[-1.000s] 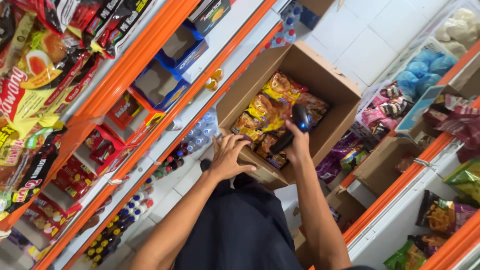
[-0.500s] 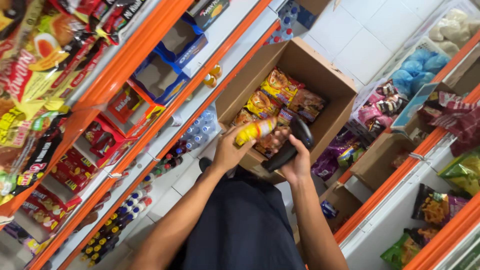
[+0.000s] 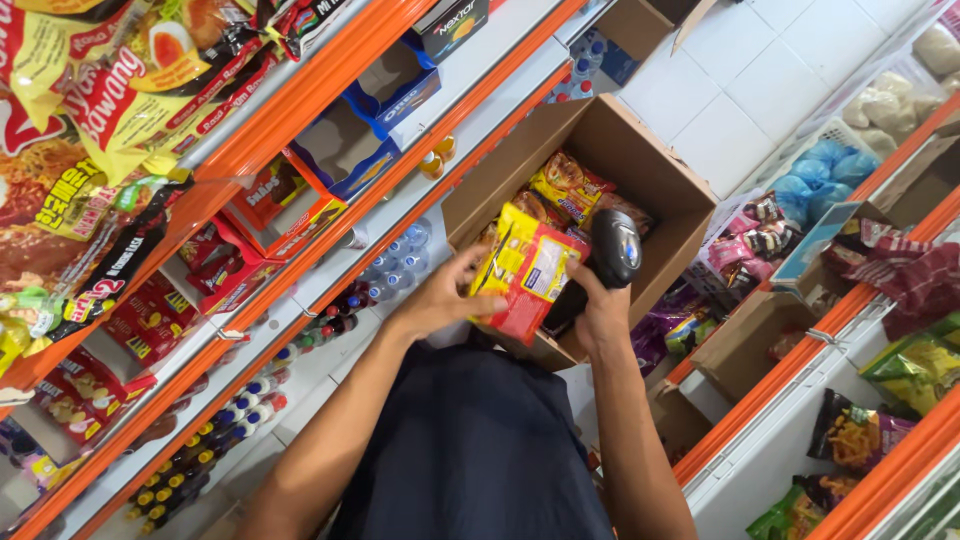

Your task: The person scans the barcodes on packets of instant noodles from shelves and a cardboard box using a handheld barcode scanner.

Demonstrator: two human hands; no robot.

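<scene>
Hands meet over an open cardboard box [image 3: 640,150] that stands in the aisle between orange-edged shelves [image 3: 300,130]. The left hand [image 3: 445,298] has its grip clamped on a yellow and red snack packet [image 3: 527,268], fingers along its left edge, holding it just above the near rim of the box. The right hand [image 3: 598,312] has its grip closed around a dark handheld scanner [image 3: 613,250], whose head sits just beside the packet's right edge. More packets [image 3: 570,190] lie inside the box. Small bottles [image 3: 395,262] line the lower left shelf.
</scene>
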